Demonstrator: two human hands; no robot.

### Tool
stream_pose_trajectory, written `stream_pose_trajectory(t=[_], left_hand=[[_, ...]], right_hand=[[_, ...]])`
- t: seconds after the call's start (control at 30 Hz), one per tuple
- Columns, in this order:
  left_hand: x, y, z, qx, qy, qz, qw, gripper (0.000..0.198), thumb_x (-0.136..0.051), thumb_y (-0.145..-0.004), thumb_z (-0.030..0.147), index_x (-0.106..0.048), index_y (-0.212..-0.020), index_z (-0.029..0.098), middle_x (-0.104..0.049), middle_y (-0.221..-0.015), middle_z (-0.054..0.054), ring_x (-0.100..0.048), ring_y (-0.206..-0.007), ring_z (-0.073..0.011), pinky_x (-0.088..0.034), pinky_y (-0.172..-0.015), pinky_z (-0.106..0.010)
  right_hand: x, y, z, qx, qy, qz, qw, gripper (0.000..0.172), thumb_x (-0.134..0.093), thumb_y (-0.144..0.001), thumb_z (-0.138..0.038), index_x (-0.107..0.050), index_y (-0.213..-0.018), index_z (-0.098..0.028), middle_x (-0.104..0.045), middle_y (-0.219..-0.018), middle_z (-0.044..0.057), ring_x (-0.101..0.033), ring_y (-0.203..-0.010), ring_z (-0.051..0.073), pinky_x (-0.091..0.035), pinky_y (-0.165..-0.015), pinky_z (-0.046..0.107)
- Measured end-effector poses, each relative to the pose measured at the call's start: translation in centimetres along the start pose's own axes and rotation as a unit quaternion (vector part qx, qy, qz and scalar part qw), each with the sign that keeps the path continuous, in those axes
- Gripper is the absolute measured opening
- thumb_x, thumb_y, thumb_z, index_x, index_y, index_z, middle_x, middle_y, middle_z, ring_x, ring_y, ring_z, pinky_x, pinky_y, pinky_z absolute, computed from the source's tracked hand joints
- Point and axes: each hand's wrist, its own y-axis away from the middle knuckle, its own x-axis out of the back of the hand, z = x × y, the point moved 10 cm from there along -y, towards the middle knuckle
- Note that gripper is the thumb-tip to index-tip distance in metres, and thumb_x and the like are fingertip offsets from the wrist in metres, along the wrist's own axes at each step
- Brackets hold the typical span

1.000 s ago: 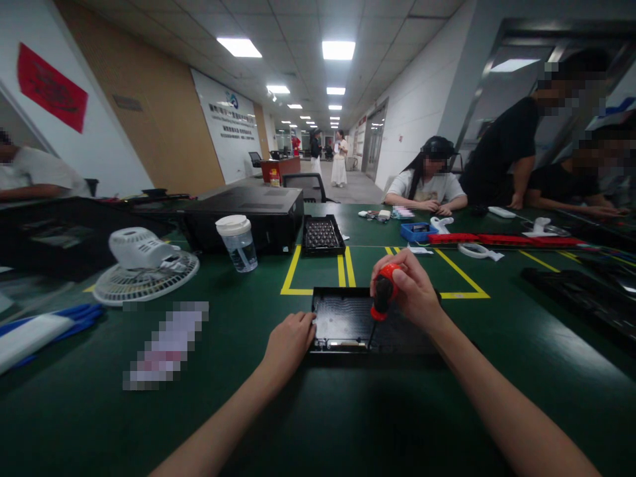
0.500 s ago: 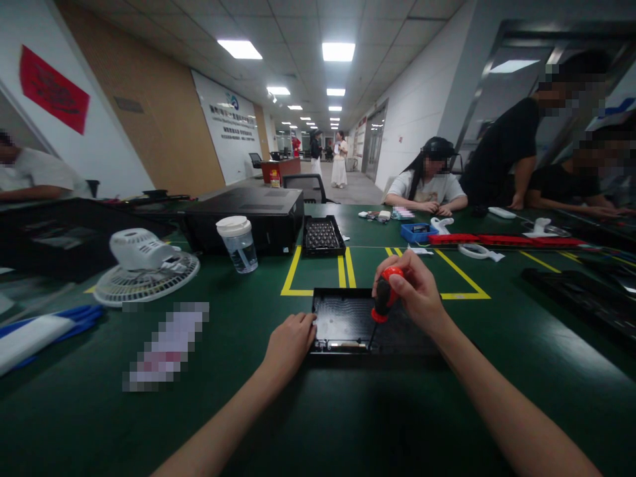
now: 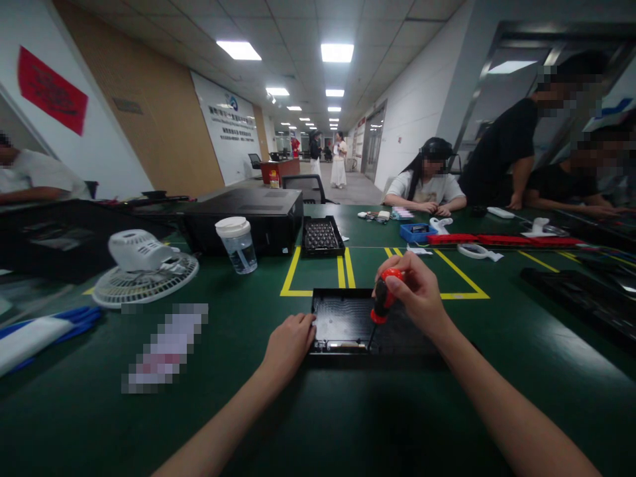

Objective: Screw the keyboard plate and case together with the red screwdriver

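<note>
My right hand [image 3: 416, 291] is closed round the red and black handle of a screwdriver [image 3: 381, 298], held nearly upright. Its dark shaft slants down to the near side of a shallow black plastic casing [image 3: 342, 311], beside a light metallic strip [image 3: 348, 346] along that edge. Whether the tip sits in a screw is too small to tell. At the casing's left end, my left hand [image 3: 291, 341] grips the side wall, fingers bent over the rim. My right hand and forearm hide part of the casing's right side.
A black tray with a grid of cells [image 3: 324, 237], a lidded cup [image 3: 237, 245] and a white fan [image 3: 146, 265] stand beyond and left. A large black case [image 3: 246, 215] lies behind. A blue box [image 3: 417, 232] is at the right. Co-workers sit across the table.
Both hands, the screwdriver and the casing stay almost where they were. The whole view has shifted very slightly.
</note>
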Motion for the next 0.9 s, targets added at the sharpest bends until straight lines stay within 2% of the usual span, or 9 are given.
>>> stream_pose_trajectory(t=[0.47, 0.9], left_hand=[[0.0, 0.1, 0.0, 0.010, 0.008, -0.019, 1.000, 0.031, -0.033, -0.089, 0.030, -0.053, -0.111, 0.022, -0.060, -0.104, -0.005, -0.056, -0.092, -0.0165, -0.047, -0.073, -0.027], [-0.1, 0.1, 0.0, 0.007, 0.004, -0.009, 1.000, 0.030, -0.033, -0.089, 0.030, -0.054, -0.109, 0.022, -0.060, -0.102, -0.004, -0.056, -0.090, -0.0167, -0.047, -0.072, -0.027]], right_hand=[[0.6, 0.1, -0.8, 0.016, 0.102, 0.039, 0.994, 0.019, -0.058, -0.078, -0.027, -0.043, -0.070, -0.019, -0.052, -0.073, 0.000, -0.050, -0.055, 0.010, -0.042, -0.047, 0.022], [1.2, 0.2, -1.2, 0.025, 0.147, 0.071, 0.986, 0.021, -0.063, -0.074, -0.024, -0.044, -0.067, -0.018, -0.051, -0.071, -0.002, -0.050, -0.054, 0.009, -0.041, -0.046, 0.021]])
